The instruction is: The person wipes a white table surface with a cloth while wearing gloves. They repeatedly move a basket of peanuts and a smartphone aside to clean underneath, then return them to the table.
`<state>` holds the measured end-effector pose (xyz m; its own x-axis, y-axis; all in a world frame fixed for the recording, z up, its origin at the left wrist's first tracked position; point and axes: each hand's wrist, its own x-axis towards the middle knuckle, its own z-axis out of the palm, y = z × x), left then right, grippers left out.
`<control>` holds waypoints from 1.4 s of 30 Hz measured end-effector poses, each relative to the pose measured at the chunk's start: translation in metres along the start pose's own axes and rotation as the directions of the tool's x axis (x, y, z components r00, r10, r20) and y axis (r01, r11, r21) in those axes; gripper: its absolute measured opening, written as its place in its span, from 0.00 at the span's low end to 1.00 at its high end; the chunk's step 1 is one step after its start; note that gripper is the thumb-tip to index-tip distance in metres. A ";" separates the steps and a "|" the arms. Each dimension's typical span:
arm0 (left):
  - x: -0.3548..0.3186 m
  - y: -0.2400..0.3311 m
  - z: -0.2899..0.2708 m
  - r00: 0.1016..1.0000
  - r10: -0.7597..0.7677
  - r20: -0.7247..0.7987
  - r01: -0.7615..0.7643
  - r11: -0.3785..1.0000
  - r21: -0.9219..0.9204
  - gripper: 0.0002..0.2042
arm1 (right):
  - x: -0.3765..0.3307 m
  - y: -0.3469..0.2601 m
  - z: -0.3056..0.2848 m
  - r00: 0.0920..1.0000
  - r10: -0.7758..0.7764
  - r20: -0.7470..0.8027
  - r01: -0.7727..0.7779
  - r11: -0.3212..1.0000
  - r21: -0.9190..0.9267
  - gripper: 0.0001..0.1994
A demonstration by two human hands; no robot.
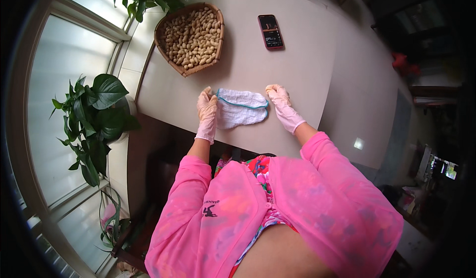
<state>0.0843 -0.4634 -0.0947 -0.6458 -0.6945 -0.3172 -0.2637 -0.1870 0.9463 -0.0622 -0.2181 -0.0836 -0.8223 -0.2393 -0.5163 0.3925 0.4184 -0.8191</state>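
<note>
A white cloth with a teal edge lies flat on the grey table near its front edge. My left hand, in a pink glove, grips the cloth's left end. My right hand, also gloved in pink, rests at the cloth's right end, fingers on the table touching its corner. Both my forearms wear pink sleeves.
A heart-shaped wicker basket full of peanuts stands at the back left of the table. A red-cased phone lies face up behind the cloth. Leafy plants stand by the window at the left. A dark shelf is at the right.
</note>
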 end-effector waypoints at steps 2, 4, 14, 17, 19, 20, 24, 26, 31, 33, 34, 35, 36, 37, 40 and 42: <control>0.000 0.006 -0.003 0.980 0.197 0.035 -0.197 0.917 0.348 0.20 | -0.007 0.004 0.006 0.964 -0.265 -0.004 0.263 0.958 -0.110 0.19; -0.015 0.046 -0.001 0.941 0.260 0.215 -0.338 0.711 0.617 0.22 | -0.027 -0.013 -0.004 0.873 -0.437 0.215 0.477 0.677 -0.560 0.26; -0.010 0.033 0.007 0.840 0.324 0.435 -0.540 0.417 0.731 0.12 | -0.017 -0.032 0.000 0.909 -0.230 0.347 0.358 0.858 -0.368 0.12; 0.015 0.034 -0.004 0.858 0.246 0.451 -0.497 0.619 0.608 0.13 | 0.008 -0.030 0.005 0.968 -0.154 0.200 0.159 0.987 -0.005 0.09; 0.023 0.046 0.002 0.867 0.324 0.379 -0.496 0.646 0.581 0.15 | 0.016 -0.057 0.004 0.980 -0.198 0.021 0.200 0.975 -0.102 0.08; 0.024 0.050 0.008 0.845 0.451 0.288 -0.524 0.588 0.616 0.16 | 0.033 -0.040 0.009 0.943 -0.324 -0.081 0.306 0.934 -0.184 0.09; 0.005 0.065 0.024 0.671 0.625 0.400 -0.681 0.304 0.667 0.24 | 0.005 -0.056 0.017 0.788 -0.615 0.029 0.567 0.707 -0.422 0.13; -0.015 0.056 0.033 0.640 0.530 0.557 -0.745 0.247 0.620 0.28 | -0.019 -0.032 0.023 0.675 -0.694 0.252 0.691 0.474 -0.545 0.15; -0.062 0.025 0.041 0.741 0.111 0.662 -0.670 0.195 0.717 0.36 | -0.066 0.008 0.039 0.777 -0.405 0.482 0.604 0.264 -0.752 0.28; -0.062 0.026 0.039 0.740 0.087 0.667 -0.670 0.186 0.719 0.37 | -0.061 0.016 0.042 0.801 -0.360 0.479 0.577 0.245 -0.779 0.30; -0.060 0.030 0.037 0.735 0.063 0.676 -0.673 0.198 0.713 0.36 | -0.060 0.017 0.045 0.810 -0.336 0.481 0.566 0.234 -0.791 0.31; -0.058 0.027 0.036 0.724 0.082 0.684 -0.685 0.192 0.702 0.36 | -0.059 0.018 0.047 0.813 -0.335 0.476 0.562 0.237 -0.792 0.31; -0.057 0.021 0.032 0.724 0.104 0.682 -0.688 0.185 0.702 0.36 | -0.058 0.015 0.052 0.808 -0.335 0.485 0.570 0.236 -0.787 0.30; -0.055 0.016 0.027 0.725 0.124 0.677 -0.688 0.180 0.703 0.36 | -0.056 0.011 0.057 0.801 -0.334 0.496 0.580 0.232 -0.781 0.30; -0.047 0.020 0.018 0.773 0.150 0.617 -0.634 0.197 0.747 0.34 | -0.042 0.007 0.073 0.751 -0.392 0.531 0.637 0.217 -0.740 0.30; -0.034 0.026 0.000 0.833 0.157 0.530 -0.552 0.171 0.816 0.33 | -0.033 -0.007 0.102 0.714 -0.393 0.580 0.680 0.190 -0.708 0.30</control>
<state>0.0994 -0.4446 -0.0593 -0.9595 -0.2395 -0.1485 -0.2735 0.9183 0.2863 0.0047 -0.3025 -0.0867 -0.5019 -0.8434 -0.1919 -0.7763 0.5370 -0.3299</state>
